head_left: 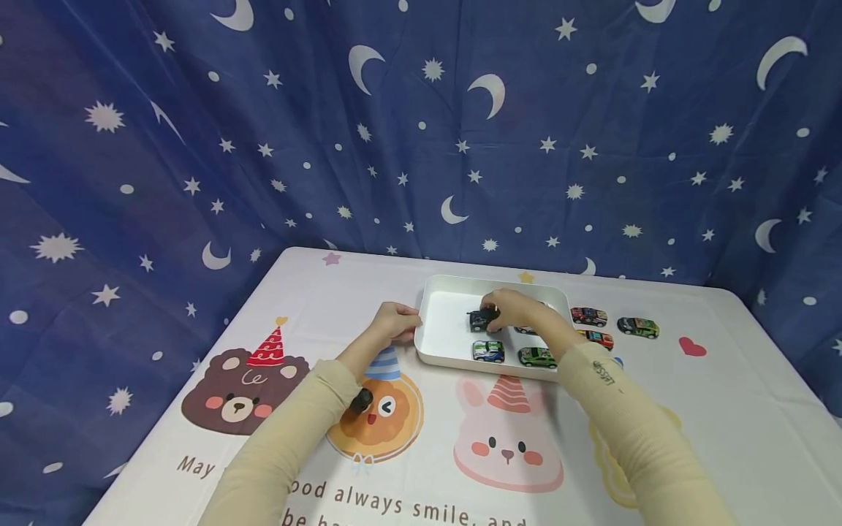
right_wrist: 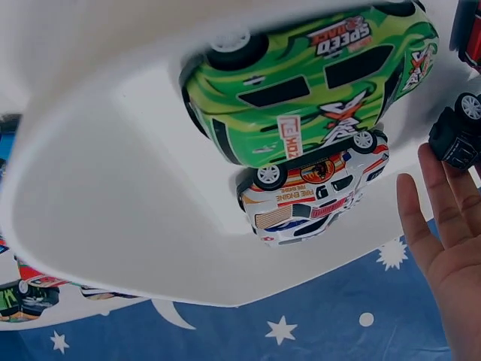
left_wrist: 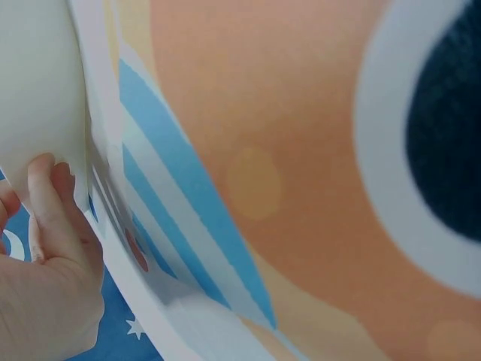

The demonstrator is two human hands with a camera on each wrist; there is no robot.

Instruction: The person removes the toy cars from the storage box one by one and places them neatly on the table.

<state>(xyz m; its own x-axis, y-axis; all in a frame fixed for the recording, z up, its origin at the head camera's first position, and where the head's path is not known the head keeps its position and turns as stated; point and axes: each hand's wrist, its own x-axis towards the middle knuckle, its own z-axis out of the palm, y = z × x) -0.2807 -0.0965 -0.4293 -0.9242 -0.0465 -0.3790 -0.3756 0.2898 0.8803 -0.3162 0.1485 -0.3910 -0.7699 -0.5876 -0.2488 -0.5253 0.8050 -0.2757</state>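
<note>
A white tray [head_left: 444, 329] lies on the table, its left wall pinched by my left hand [head_left: 395, 322]. In the left wrist view the fingers [left_wrist: 52, 199] bend at the pale tray wall [left_wrist: 37, 83]. Inside the tray, my right hand [head_left: 516, 307] holds a black toy car [head_left: 480, 320]; its fingertips meet the car's underside edge in the right wrist view. Beside it in the tray are a white toy fire car [right_wrist: 316, 192], a green toy car [head_left: 537, 357] and a white, blue and green toy car [head_left: 489, 351].
Right of the tray stand several more toy cars, among them a dark one [head_left: 588, 316], a green-orange one [head_left: 638, 327] and a red one [head_left: 597, 339]. The tablecloth [head_left: 355, 504] has cartoon prints. A blue curtain [head_left: 395, 131] with moons and stars hangs behind the table.
</note>
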